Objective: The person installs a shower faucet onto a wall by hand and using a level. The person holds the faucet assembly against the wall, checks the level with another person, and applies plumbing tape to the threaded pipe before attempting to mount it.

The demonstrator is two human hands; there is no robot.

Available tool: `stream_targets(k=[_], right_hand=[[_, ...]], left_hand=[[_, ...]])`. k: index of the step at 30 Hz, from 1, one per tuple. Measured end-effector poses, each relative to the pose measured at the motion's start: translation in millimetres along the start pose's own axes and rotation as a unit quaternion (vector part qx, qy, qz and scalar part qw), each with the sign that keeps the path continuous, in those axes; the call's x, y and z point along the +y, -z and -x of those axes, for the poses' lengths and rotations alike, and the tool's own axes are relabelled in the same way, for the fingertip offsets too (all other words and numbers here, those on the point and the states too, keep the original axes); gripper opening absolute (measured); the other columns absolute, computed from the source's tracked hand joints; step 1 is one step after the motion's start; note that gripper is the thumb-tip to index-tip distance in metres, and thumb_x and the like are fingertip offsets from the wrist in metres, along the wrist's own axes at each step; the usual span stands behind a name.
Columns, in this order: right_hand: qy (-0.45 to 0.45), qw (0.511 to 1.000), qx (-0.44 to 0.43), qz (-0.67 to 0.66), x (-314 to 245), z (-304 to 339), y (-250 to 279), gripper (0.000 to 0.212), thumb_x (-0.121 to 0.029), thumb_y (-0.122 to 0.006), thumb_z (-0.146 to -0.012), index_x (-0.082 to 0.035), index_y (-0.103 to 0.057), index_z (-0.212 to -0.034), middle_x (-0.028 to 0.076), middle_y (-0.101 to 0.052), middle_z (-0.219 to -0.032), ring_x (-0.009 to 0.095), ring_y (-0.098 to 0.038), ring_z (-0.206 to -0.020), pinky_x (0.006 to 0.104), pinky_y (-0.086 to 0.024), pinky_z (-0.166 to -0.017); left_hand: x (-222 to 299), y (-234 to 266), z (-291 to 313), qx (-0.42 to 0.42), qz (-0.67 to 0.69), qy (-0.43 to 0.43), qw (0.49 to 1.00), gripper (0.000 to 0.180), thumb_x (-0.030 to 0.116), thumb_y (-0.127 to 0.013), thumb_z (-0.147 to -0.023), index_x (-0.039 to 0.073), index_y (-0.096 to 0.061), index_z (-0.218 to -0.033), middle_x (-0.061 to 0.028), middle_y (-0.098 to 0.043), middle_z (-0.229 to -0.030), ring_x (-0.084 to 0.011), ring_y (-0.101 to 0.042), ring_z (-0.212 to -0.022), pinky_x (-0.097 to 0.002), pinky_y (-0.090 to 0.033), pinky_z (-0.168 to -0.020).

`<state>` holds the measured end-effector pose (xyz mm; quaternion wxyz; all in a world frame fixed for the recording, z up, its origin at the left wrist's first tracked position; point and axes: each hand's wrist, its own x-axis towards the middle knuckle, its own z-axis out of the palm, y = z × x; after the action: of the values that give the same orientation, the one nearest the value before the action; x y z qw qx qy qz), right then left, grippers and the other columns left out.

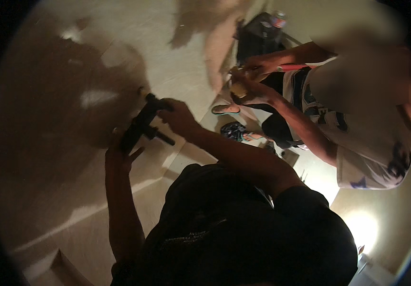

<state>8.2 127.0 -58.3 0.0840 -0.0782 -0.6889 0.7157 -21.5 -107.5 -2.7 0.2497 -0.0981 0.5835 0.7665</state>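
Observation:
Between my hands is a long black tool [141, 125] with a stubby bar sticking out of its side, tilted up against a pale surface. Its exact kind is too dark to make out. My left hand [122, 159] is closed around its lower end, the thumb standing out to the side. At the upper end, my right hand [176, 117] grips the tool with bent fingers. A small tan round thing [142, 91] shows just beyond the tool's upper tip; whether it is joined to the tool I cannot tell.
To the right, another person [372, 119] in a light shirt holds a yellowish thing [239, 88] in both hands. Behind lie a black bag [258, 40] and a clear bottle [278, 20]. A bright lamp [360, 231] glows at lower right. Strong shadows cover the pale surface at left.

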Motion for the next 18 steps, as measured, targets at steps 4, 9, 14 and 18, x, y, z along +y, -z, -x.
stream_targets(k=[4, 9, 14, 18], right_hand=[[-0.036, 0.996, -0.026, -0.076, -35.0, 37.9, 14.0, 0.034, -0.017, -0.064, -0.090, -0.001, -0.065, -0.120, 0.004, -0.066, -0.091, 0.012, -0.060, -0.078, 0.0286, -0.050, -0.064], [0.035, 0.997, -0.009, -0.069, -38.6, 83.2, 25.6, 0.031, -0.015, -0.063, -0.092, 0.002, -0.064, -0.118, 0.007, -0.066, -0.084, 0.013, -0.062, -0.069, 0.0279, -0.050, -0.054], [0.012, 0.995, -0.037, -0.094, -60.8, 134.6, 32.5, 0.030, -0.016, -0.063, -0.091, 0.003, -0.065, -0.115, 0.007, -0.066, -0.084, 0.012, -0.061, -0.068, 0.0260, -0.045, -0.048], [0.013, 0.995, -0.018, -0.102, -78.8, 147.2, 22.9, 0.032, -0.014, -0.063, -0.090, 0.003, -0.064, -0.117, 0.008, -0.067, -0.086, 0.014, -0.062, -0.072, 0.0281, -0.050, -0.060]], left_hand=[[-13.6, 11.1, 26.6, -0.072, -0.010, -0.056, 0.996, 0.057, 0.040, -0.058, -0.098, 0.008, -0.043, -0.143, -0.0148, -0.053, -0.137, -0.0351, -0.052, -0.126, -0.0721, -0.042, -0.099], [-18.6, -35.7, 92.2, 0.005, -0.052, -0.070, 0.996, 0.058, 0.041, -0.062, -0.096, 0.008, -0.045, -0.141, -0.0172, -0.056, -0.132, -0.0360, -0.052, -0.127, -0.0757, -0.038, -0.098], [-36.0, -34.3, 137.2, -0.001, 0.136, -0.037, 0.990, 0.055, 0.041, -0.066, -0.094, 0.008, -0.050, -0.134, -0.0166, -0.059, -0.126, -0.0353, -0.055, -0.124, -0.0803, -0.029, -0.100], [-21.8, -31.7, 154.8, -0.035, 0.152, 0.010, 0.988, 0.049, 0.038, -0.066, -0.094, 0.009, -0.052, -0.131, -0.0148, -0.060, -0.124, -0.0345, -0.054, -0.125, -0.0830, -0.027, -0.098]])
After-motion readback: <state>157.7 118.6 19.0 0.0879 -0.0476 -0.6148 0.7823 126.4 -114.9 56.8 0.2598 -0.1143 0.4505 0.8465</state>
